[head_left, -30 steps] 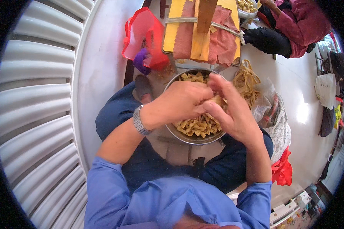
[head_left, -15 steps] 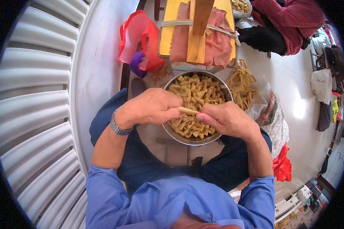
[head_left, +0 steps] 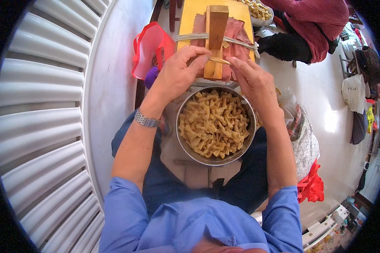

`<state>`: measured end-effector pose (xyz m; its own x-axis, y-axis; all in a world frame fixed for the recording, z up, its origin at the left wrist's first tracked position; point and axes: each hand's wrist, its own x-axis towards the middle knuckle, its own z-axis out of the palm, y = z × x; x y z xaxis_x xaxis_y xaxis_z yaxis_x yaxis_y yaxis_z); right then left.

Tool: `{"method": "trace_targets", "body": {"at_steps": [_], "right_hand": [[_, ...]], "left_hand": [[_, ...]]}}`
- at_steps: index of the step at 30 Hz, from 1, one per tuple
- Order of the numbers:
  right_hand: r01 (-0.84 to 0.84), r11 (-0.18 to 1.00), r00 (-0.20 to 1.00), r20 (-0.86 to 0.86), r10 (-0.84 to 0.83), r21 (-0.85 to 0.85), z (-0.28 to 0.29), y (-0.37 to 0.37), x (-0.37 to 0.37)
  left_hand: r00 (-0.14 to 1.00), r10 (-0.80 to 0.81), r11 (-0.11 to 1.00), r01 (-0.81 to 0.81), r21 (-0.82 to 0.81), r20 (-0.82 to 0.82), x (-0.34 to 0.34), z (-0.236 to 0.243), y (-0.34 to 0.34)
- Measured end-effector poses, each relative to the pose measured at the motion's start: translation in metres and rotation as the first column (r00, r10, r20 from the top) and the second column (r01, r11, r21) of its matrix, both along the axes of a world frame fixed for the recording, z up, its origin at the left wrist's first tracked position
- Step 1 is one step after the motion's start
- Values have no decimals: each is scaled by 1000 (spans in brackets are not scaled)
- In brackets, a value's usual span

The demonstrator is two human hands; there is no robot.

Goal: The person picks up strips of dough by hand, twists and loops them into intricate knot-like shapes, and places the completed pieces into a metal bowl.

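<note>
My left hand [head_left: 179, 74] and my right hand [head_left: 251, 80] are raised over the far rim of a round metal bowl [head_left: 185, 147] and pinch the two ends of one thin tan strip [head_left: 219, 60]. The strip lies against an upright wooden block [head_left: 216, 29] tied with cord onto a yellow board [head_left: 194, 12] with a reddish cloth [head_left: 240, 33]. The bowl stands between my knees and is full of yellowish knotted strip pieces [head_left: 214, 126]. A metal watch [head_left: 146, 120] is on my left wrist.
A red plastic bag [head_left: 150, 46] with a purple thing lies left of the board. A printed bag [head_left: 304, 141] and a red bag [head_left: 312, 187] lie at my right. Another person in dark red [head_left: 321, 21] sits at the far right by a second bowl [head_left: 259, 10]. A corrugated shutter [head_left: 38, 126] runs along my left.
Both hands rose from over the bowl's contents to the wooden block, carrying one strip between them. The view tilted, so the bowl now sits lower in the picture.
</note>
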<state>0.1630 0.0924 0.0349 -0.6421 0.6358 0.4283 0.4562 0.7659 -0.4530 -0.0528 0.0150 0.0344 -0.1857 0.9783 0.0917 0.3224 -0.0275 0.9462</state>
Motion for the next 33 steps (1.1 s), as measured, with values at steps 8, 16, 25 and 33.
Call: {"method": "trace_targets", "body": {"at_steps": [8,16,25,33], "right_hand": [[34,999,996,86,-36,21,-29,5,-1],[-37,993,995,91,48,-112,-13,-12,6],[-341,937,916,-195,349,76,20,-43,-7],[-467,881,839,-274,470,80,30,-57,-5]], "left_hand": [[977,78,988,-102,-114,-200,10,-16,8],[980,-163,886,95,-454,-112,11,-2,-19],[433,52,857,444,-263,900,31,-8,-39],[346,-112,884,463,-66,931,50,8,-25]]}}
